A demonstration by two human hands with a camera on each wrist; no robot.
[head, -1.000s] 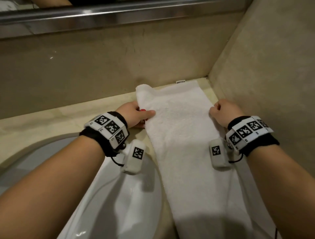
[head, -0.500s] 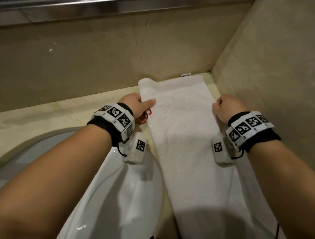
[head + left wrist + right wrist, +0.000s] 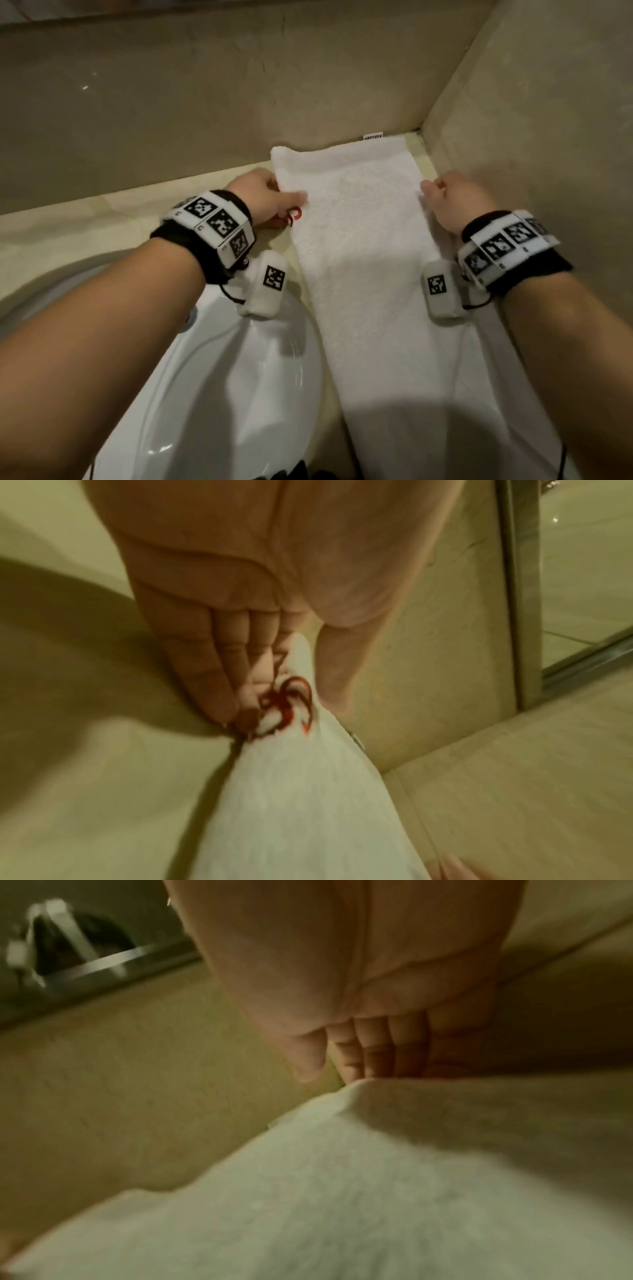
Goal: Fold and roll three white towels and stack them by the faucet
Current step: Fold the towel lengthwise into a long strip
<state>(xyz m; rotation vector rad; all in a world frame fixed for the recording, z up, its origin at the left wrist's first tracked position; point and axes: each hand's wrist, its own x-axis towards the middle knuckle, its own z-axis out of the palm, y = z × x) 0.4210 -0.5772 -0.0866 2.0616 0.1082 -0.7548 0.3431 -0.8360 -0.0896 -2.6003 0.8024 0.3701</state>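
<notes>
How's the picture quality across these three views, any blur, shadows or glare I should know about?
Head view: dim warm light, mostly sharp, a shadow across the near end of the towel, small glare spots on the sink. Left wrist view: motion-blurred, though the left hand pinching the towel edge at its red embroidery reads clearly. Right wrist view: the softest, with the right hand shading the towel.

Both hands now sit farther up the towel (image 3: 363, 260) toward the back wall than a second ago. The left hand (image 3: 263, 198) pinches the left edge close to the far corner, just above the red mark (image 3: 295, 216). The right hand (image 3: 452, 198) grips the right edge at the same height.
</notes>
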